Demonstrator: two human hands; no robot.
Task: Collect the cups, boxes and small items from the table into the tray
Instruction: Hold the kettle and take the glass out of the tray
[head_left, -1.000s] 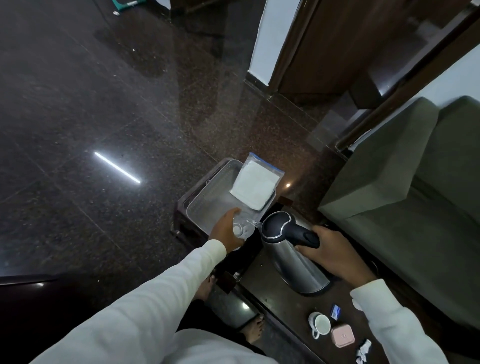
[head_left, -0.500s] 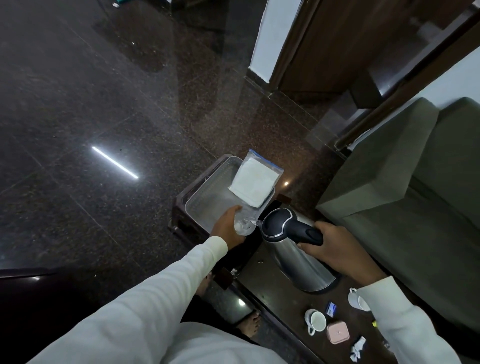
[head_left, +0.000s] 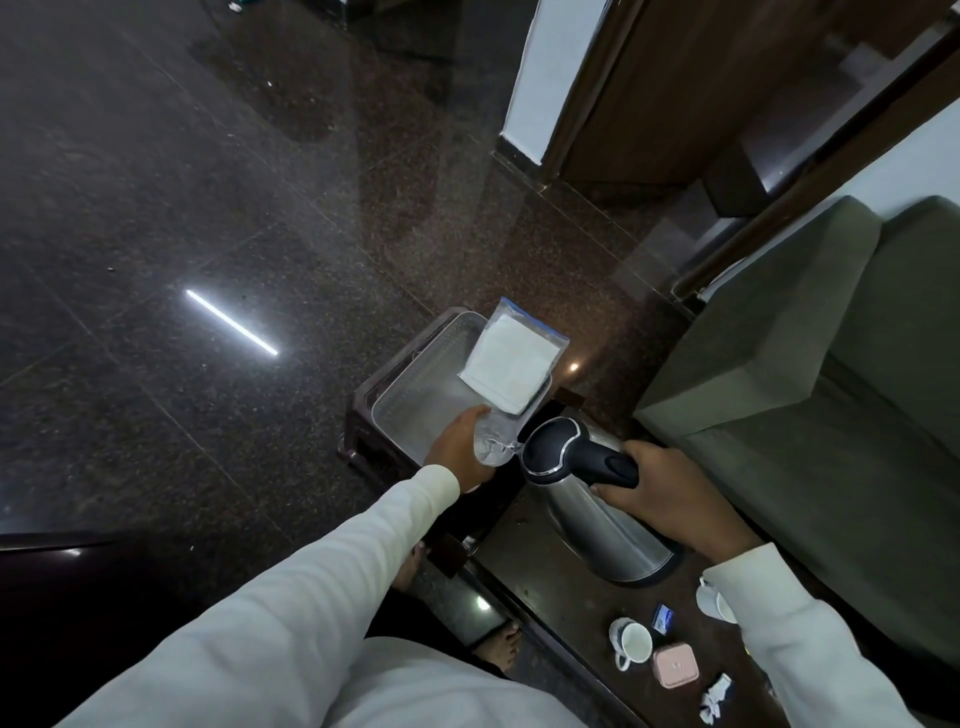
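My left hand (head_left: 457, 453) grips a clear glass (head_left: 491, 447) above the near edge of the metal tray (head_left: 415, 402). My right hand (head_left: 675, 499) holds the black handle of a steel kettle (head_left: 597, 519), tilted so its spout touches the glass rim. A zip bag with a white cloth (head_left: 509, 358) lies across the tray's far right corner. On the dark table (head_left: 545, 577) near me stand a white mug (head_left: 632, 642), a pink box (head_left: 675, 666), a small blue packet (head_left: 663, 618), a crumpled wrapper (head_left: 717, 696) and another white cup (head_left: 714, 600), partly hidden by my right sleeve.
The tray rests on a low dark stool (head_left: 363, 415) at the table's left end. A grey-green sofa (head_left: 831, 364) runs along the right. Glossy dark floor (head_left: 182, 234) spreads to the left, and my bare foot (head_left: 498, 647) shows below the table edge.
Both hands stay on the glass and kettle. The view has shifted, so the second white cup and more of the table's small items now show.
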